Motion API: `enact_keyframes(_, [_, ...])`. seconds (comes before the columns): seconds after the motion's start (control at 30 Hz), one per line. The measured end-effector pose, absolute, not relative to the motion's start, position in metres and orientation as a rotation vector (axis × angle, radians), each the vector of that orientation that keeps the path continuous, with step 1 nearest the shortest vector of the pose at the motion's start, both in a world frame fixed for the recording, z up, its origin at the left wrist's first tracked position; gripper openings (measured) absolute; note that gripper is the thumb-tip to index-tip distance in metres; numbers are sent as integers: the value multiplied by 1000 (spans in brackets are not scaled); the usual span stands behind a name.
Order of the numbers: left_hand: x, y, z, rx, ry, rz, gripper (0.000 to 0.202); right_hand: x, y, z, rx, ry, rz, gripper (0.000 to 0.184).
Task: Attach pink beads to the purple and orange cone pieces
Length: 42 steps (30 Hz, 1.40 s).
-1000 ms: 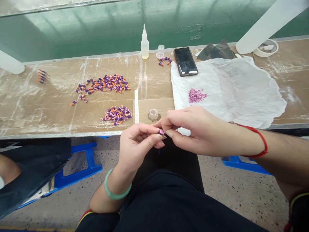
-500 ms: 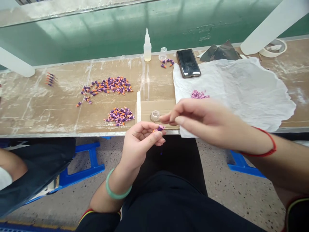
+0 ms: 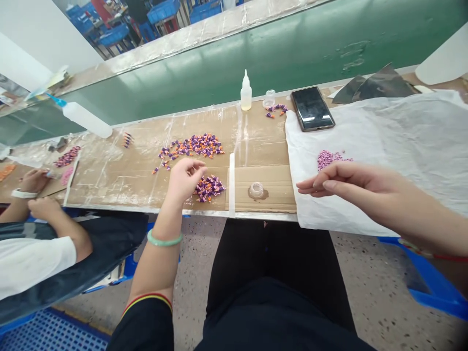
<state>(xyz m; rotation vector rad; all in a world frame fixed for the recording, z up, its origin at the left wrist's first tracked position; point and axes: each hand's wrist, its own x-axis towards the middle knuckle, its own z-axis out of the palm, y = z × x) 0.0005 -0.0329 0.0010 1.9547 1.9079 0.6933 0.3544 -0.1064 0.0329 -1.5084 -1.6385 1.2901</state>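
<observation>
My left hand (image 3: 185,179), a green bangle on its wrist, hovers between two piles of small purple, pink and orange pieces. Its fingers are curled with thumb and forefinger close together; anything between them is hidden. The near pile (image 3: 211,187) lies by the fingertips and the far pile (image 3: 200,145) just behind. My right hand (image 3: 353,187) is over the white cloth (image 3: 383,129), its thumb and fingers pinched; what they hold cannot be made out. Tiny pink beads (image 3: 326,159) lie beyond it. A small clear dish (image 3: 256,190) sits on cardboard (image 3: 278,178) between my hands.
A dropper bottle (image 3: 246,92), a clear cup (image 3: 269,99) and a phone (image 3: 313,108) stand or lie along the back. A white strip (image 3: 232,185) edges the cardboard. At left, a co-worker's hands (image 3: 40,190) are beside a white bottle (image 3: 86,118).
My left hand has moved left from near the dish to the piles; the purple piece it held no longer shows. My right hand has drawn away right, over the cloth. The view has shifted left.
</observation>
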Motion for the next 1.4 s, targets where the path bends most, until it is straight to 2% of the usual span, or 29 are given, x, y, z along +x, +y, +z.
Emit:
enact_keyframes(0.1, [2,3,-4,1980,2072,585,14,355,-106,34,-1522,-1606,1310,26])
enact_keyframes(0.37, [12,40,-22,2061,2089,490,9,366,-107,32,-1509,-1538,1326,31])
enact_keyframes(0.53, [16,39,-22,2060,2094,538,11,372,-109,28,-1498,-1522,1302,27])
enact_keyframes(0.67, [18,29,-5,1958,2053,717,8,389,-110,25,-1421,-1459,1099,25])
enact_keyframes(0.8, [17,12,10,1763,1913,953,4,416,-101,9,-1517,-1615,707,15])
enact_keyframes(0.97, [29,-22,18,1425,1465,1103,27,428,-81,-25,-1480,-2076,412,12])
enact_keyframes(1.17, [51,-79,24,1266,1185,976,27,415,-67,-41,-1438,-2237,297,10])
enact_keyframes(1.4, [59,-109,8,1212,1040,854,22,412,-62,-44,-1414,-2276,296,12])
